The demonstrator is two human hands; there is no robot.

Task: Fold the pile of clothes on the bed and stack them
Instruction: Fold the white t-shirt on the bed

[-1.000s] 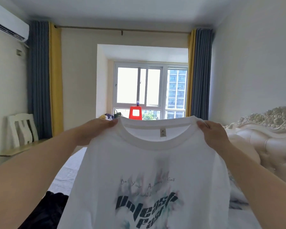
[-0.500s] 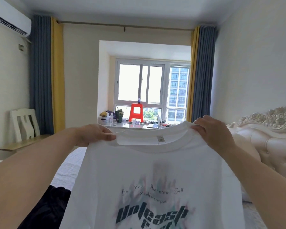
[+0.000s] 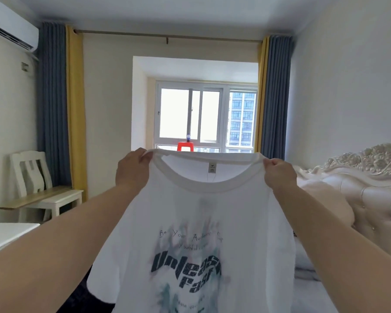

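White T-shirt (image 3: 196,222) hangs pinched at its shoulders by both hands' fingers (image 3: 145,155), before curtained window (image 3: 203,116).

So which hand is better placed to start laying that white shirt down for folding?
Neither clearly. The left hand and right hand each pinch a shoulder of the white T-shirt at the same height, so both would likely lower it together.

**White tee, dark lettering, teal smudges**

The T-shirt (image 3: 190,211) is white with blackish block lettering over washed teal-green streaks and thin dark script above. The curtains (image 3: 52,109) are slate blue edged in mustard yellow. The stool (image 3: 185,146) is bright red. The headboard (image 3: 370,188) is cream, carved and button-tufted. The chair (image 3: 32,177) is white.
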